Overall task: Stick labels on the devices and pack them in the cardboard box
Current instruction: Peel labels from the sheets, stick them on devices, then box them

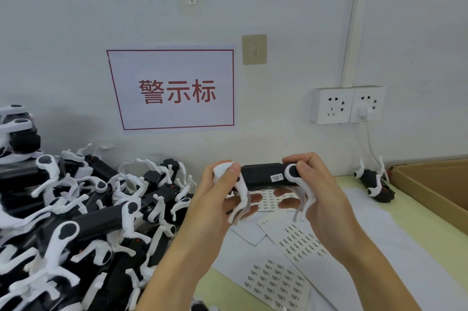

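The device [266, 176] held up in the middle looks like plastic: a black matt body with smooth white legs and a small paper label [276, 178] stuck on it. The pile of devices [76, 222] on the left looks like the same black and white plastic. The label sheets [276, 282] near the front are thin, smooth paper. The box [430, 184] on the right is brown matt cardboard. The sign [174, 90] on the far wall is white paper. The wall sockets [347, 105] are smooth white plastic.
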`<state>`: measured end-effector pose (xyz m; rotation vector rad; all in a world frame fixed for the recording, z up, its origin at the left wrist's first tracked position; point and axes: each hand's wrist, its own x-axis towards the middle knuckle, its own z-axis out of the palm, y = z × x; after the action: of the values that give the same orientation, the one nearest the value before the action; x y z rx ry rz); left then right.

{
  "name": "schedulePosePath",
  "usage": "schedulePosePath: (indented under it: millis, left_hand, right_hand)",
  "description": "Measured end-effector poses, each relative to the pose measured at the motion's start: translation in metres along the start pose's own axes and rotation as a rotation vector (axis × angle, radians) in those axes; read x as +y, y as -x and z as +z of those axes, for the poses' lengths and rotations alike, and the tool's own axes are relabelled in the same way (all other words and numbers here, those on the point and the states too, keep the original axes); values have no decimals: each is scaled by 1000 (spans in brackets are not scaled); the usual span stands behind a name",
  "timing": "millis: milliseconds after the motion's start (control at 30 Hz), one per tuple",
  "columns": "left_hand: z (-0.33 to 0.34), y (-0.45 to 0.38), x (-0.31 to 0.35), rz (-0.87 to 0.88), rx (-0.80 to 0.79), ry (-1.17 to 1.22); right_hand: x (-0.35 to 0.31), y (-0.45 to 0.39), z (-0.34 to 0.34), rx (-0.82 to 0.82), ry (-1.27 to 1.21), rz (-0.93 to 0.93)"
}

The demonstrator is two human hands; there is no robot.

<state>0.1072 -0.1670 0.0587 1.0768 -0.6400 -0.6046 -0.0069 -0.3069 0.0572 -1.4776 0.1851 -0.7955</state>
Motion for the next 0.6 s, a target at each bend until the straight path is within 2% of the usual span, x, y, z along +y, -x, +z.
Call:
schedulePosePath:
  millis: [200, 367, 500, 600]
  left_hand:
    - [3, 1, -1, 15, 66, 113]
    - [5, 3, 1, 64, 70, 14]
    - [12, 7, 1, 57, -26, -124]
    - [24, 10, -6, 31, -127, -261]
  right_hand:
    - [-14, 6, -5, -67, 153, -8]
    - [-31, 16, -11, -82, 400, -64]
    - [-44, 20, -31, -219, 612, 129]
    - [-47, 25, -47, -316, 742, 170]
